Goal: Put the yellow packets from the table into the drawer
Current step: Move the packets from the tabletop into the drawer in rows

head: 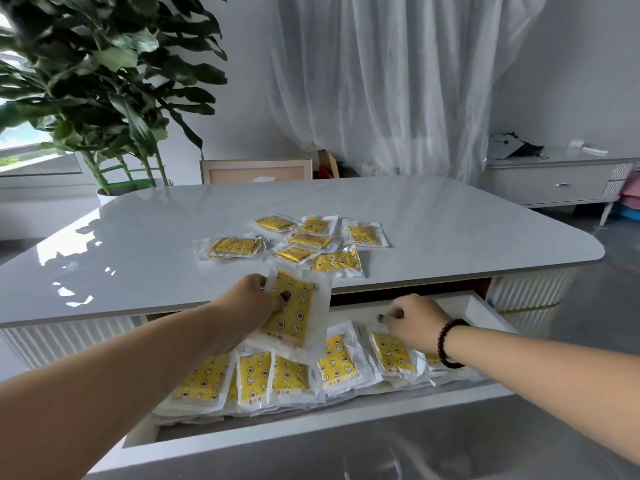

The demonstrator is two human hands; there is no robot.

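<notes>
Over the open drawer [478,308], the left hand [254,303] pinches 1 yellow packet [292,311] ready to drop; the right hand [414,322], fingers curled, tidies packets inside

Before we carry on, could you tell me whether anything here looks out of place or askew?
Nothing looks damaged or spilled. The packets in the drawer lie in an overlapping, uneven heap, and seven more sit scattered at odd angles on the table. The left hand holds one packet tilted above the drawer.
</notes>
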